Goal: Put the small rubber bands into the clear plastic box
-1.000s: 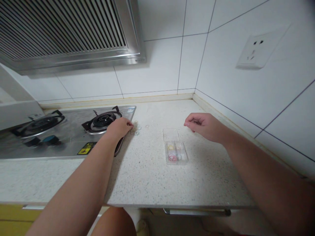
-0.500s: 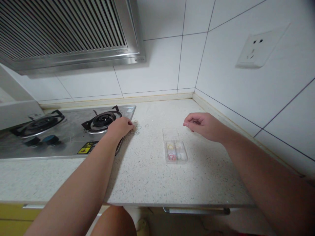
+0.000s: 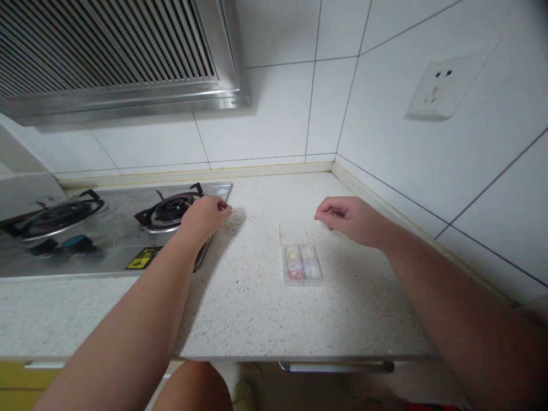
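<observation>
My left hand [image 3: 206,216] is closed in a pinch just above several small, thin loop bands [image 3: 233,225] at the hob's right edge. Whatever may be between its fingertips is too small to make out. A single pale loop [image 3: 252,218] lies a little apart to the right. My right hand [image 3: 349,220] hovers over the counter with its fingers curled closed, and nothing shows in them. Between the hands sits a clear plastic compartment box [image 3: 317,278], its lid [image 3: 293,233] folded back. Red bands [image 3: 295,273] and yellow bands [image 3: 293,256] lie in separate compartments on its left side.
A gas hob [image 3: 107,260] with black burners fills the left of the speckled counter [image 3: 257,319]. Above it hangs a steel range hood [image 3: 171,97]. Tiled walls meet at the back right, with a socket [image 3: 449,83] on the right one. A drawer handle [image 3: 336,367] runs below the front edge.
My left hand has lifted slightly from the loose bands, its fingers still pinched. My right hand keeps its place by the box. The whole view has shifted a little.
</observation>
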The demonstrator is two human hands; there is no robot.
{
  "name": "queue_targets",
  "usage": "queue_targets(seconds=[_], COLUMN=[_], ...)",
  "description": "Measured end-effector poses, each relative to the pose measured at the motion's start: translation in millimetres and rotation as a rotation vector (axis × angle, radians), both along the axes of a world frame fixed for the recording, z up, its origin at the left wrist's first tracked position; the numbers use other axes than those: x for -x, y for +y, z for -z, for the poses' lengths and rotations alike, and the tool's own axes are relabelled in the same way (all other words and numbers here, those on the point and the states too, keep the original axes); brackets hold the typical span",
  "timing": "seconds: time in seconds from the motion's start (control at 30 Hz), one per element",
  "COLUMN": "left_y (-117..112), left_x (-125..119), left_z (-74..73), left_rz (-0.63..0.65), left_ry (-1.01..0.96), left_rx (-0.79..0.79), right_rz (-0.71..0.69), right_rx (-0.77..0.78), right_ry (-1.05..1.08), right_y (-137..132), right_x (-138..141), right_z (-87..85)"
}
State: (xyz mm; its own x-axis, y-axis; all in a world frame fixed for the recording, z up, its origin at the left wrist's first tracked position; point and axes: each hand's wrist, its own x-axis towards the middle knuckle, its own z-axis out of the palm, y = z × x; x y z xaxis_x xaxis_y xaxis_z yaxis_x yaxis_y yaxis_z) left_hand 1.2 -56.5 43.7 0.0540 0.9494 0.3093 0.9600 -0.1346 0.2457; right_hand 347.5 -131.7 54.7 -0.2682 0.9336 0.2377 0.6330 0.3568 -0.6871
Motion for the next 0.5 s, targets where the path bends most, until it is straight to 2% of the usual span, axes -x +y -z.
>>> queue_targets(seconds=[0.1,0.2,0.33,0.5], left_y=[-4.8,-12.9,-27.3,-45.6], left_x=[-9.1,-23.3,-47.8,-77.2], left_z=[-3.1,-3.6,1.5,8.9], left_rz=[0.076,0.205,0.372,0.549], left_ry=[-0.13,-0.367,-0.557,-0.733], left_rx=[-0.024,-0.009,0.071,0.153], right_rz=[-0.004,-0.042,-0.114,-0.17], right_rx=[0.011,0.036,0.079,0.111], right_ry=[-0.002,-0.022,-0.049,0.026], right_y=[0.2,0.7,1.4,0.1], right_x=[1.3,6.2,14.7,22.4], right_z=[1.3,5.6,12.8,16.4])
